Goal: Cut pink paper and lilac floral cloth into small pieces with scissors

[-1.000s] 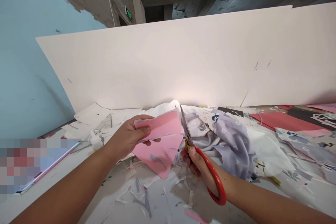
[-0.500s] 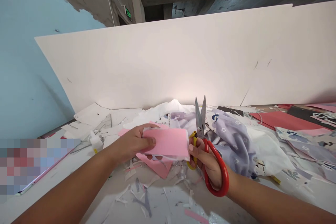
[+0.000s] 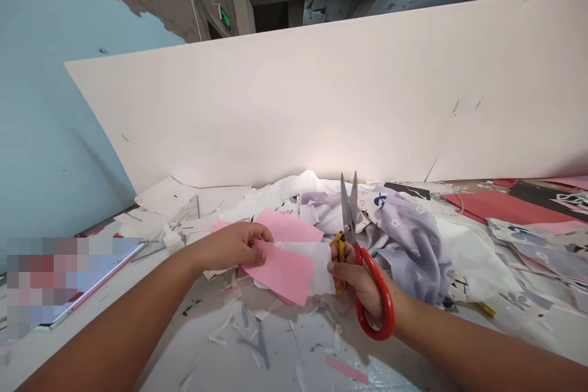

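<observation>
My left hand (image 3: 232, 248) is closed on a pink piece of paper (image 3: 287, 272), pinched at its left end between thumb and fingers. Behind it a thin white piece (image 3: 323, 269), cloth or paper, stretches across to my right hand (image 3: 361, 278), whose thumb and finger pinch its right edge. That same hand holds scissors (image 3: 350, 217) with a red and a yellow handle; their blades point up and are parted, cutting nothing. Another pink sheet (image 3: 290, 226) lies just beyond my left hand. Past the scissors is a heap of lilac and white printed fabric (image 3: 413, 245).
Paper scraps (image 3: 257, 343) litter the white table in front of me. A blurred tablet or phone (image 3: 92, 282) lies at left, with a small white bottle (image 3: 173, 240) nearby. Red paper (image 3: 505, 211) and fabric pieces (image 3: 542, 257) lie at right. A white board (image 3: 298, 116) stands behind.
The pink paper has swung down at an angle and come apart from the white piece, which now shows between my hands. My right hand still holds the parted scissors in nearly the same place.
</observation>
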The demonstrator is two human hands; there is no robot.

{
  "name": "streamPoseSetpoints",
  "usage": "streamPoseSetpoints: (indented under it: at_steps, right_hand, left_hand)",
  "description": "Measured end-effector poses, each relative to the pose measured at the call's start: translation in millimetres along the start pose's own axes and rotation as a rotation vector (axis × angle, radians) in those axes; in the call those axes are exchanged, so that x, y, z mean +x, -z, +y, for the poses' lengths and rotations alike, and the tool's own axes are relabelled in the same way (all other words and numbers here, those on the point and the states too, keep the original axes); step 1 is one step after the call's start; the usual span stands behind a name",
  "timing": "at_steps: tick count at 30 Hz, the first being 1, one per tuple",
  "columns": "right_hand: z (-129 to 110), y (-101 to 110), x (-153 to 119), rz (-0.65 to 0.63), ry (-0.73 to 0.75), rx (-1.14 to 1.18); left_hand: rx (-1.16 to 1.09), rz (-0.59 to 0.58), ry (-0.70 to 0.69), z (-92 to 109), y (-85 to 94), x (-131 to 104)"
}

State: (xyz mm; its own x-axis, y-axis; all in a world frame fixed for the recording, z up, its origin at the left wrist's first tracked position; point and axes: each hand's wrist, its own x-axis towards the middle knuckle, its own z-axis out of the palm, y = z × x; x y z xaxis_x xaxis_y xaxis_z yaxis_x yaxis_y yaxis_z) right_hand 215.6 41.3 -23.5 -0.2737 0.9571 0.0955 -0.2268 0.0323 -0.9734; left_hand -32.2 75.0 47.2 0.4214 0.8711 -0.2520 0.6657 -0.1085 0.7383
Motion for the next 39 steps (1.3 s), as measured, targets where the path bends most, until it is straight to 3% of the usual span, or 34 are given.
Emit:
streamPoseSetpoints:
  at_steps: [6, 9, 11, 13, 15, 18, 22, 25, 27, 32, 35, 39]
  right_hand:
    - [-1.5, 1.1, 1.2, 0.028, -0.041, 0.025]
    - [0.0, 1.6, 3.2, 0.063, -0.012, 0.040]
    - [0.3, 1.5, 3.4, 0.050, 0.004, 0.022]
    - [-1.3, 0.6, 1.6, -0.009, -0.011, -0.011]
    - [-4.8, -0.8, -2.2, -0.089, -0.046, -0.067]
    - [-11.6, -3.4, -9.1, -0.186, -0.018, -0.201]
    - [-16.6, -6.5, -12.7, -0.181, 0.059, -0.314]
    - [-16.1, -9.3, -9.7, -0.131, 0.063, -0.234]
    - [-14.1, -10.9, -6.8, -0.087, 0.032, -0.093]
    - [-3.3, -7.1, -1.9, -0.065, 0.005, 0.125]
    - [2.1, -3.9, -1.2, -0.036, -0.016, 0.119]
    - [-0.4, -10.5, -3.9, -0.015, -0.013, 0.103]
  left_hand:
    - [0.243, -0.158, 0.084, -5.0, 10.9, -14.5]
    - [0.295, 0.017, 0.019, 3.7, -0.2, -16.9]
    - [0.214, 0.224, -0.137, 14.5, -15.6, -15.6]
    - [0.131, 0.275, -0.314, 24.2, -35.3, -11.5]
    - [-0.014, 0.237, -0.356, 28.0, -55.1, -4.8]
    - [-0.211, 0.093, -0.307, 21.9, -75.3, 7.8]
    - [-0.361, -0.073, -0.262, 12.1, -77.9, 17.7]
    - [-0.435, -0.126, -0.272, 13.3, -72.6, 16.8]
    - [-0.521, -0.063, -0.267, 15.1, -72.4, 15.4]
    - [-0.816, 0.222, -0.188, 12.2, -88.3, 19.3]
    - [-0.869, 0.217, -0.165, 8.6, -97.5, 22.6]
    - [-0.911, 0.137, -0.239, 6.4, -98.8, 21.8]
